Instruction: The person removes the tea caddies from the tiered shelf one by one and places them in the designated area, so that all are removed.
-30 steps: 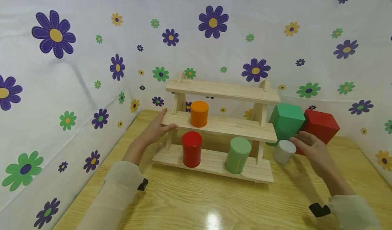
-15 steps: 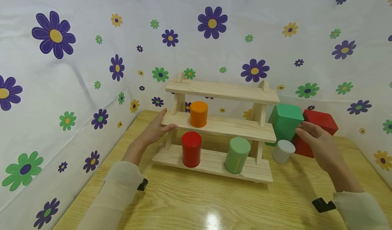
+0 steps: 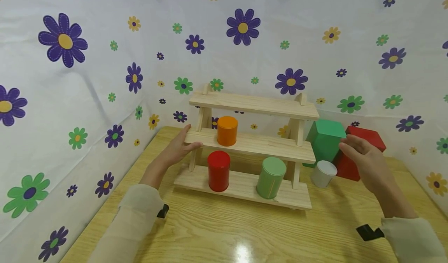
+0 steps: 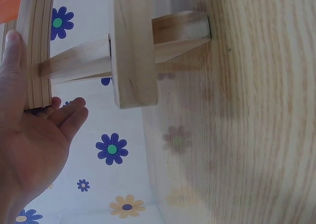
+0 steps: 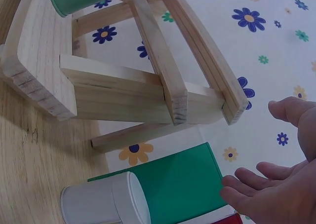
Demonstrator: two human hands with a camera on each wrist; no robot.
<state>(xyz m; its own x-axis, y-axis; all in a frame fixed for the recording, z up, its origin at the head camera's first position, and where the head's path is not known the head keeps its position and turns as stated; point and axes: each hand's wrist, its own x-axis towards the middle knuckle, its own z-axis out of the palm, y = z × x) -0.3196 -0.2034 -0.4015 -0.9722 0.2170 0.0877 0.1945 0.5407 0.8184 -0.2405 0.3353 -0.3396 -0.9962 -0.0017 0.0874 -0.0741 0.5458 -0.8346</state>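
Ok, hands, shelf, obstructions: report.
Left hand grips three-tier pale wooden shelf near its left end. Right hand holds nothing. White lidded cylinder beside shelf's right end, possible obstruction.

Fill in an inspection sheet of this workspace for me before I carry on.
Surface: wood-grain table, with a bright reflection at the near side.
Job's things: three-tier wooden shelf; orange canister on its middle board; red canister and light green canister on its bottom board; white canister on the table, right of the shelf.
Clutter: green box and red box, side by side behind the white canister.
Hands: left hand grips the middle board's left end; right hand holds nothing, near the boxes; whether it touches them is unclear.
Cables: nothing seen.
Surroundings: white flower-print cloth behind and to the left.
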